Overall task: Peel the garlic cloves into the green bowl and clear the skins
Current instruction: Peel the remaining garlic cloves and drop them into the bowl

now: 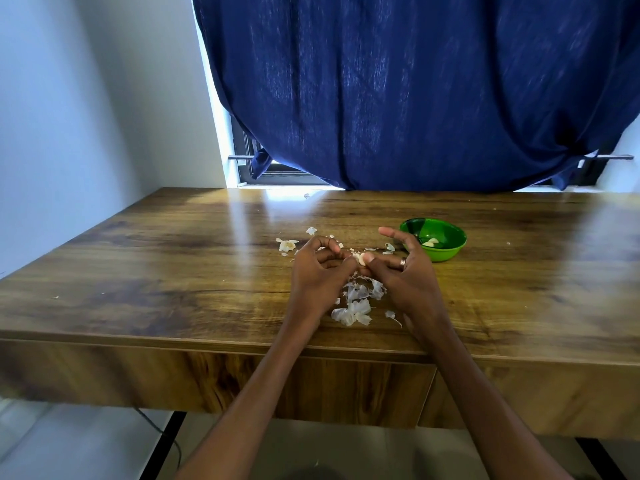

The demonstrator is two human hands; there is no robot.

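A pale garlic clove (360, 258) is pinched between my left hand (320, 271) and my right hand (405, 271), a little above the wooden table (173, 265). My right index finger sticks out straight while the thumb presses the clove. A heap of white garlic skins (356, 303) lies on the table right below the hands. The green bowl (446, 249) stands just right of my right hand, with a few peeled cloves (430, 242) inside.
More skin scraps and a garlic remnant (286, 244) lie beyond my left hand. A dark blue curtain (415, 98) hangs over the window behind the table. The table's front edge runs under my forearms, and a white wall stands at the left.
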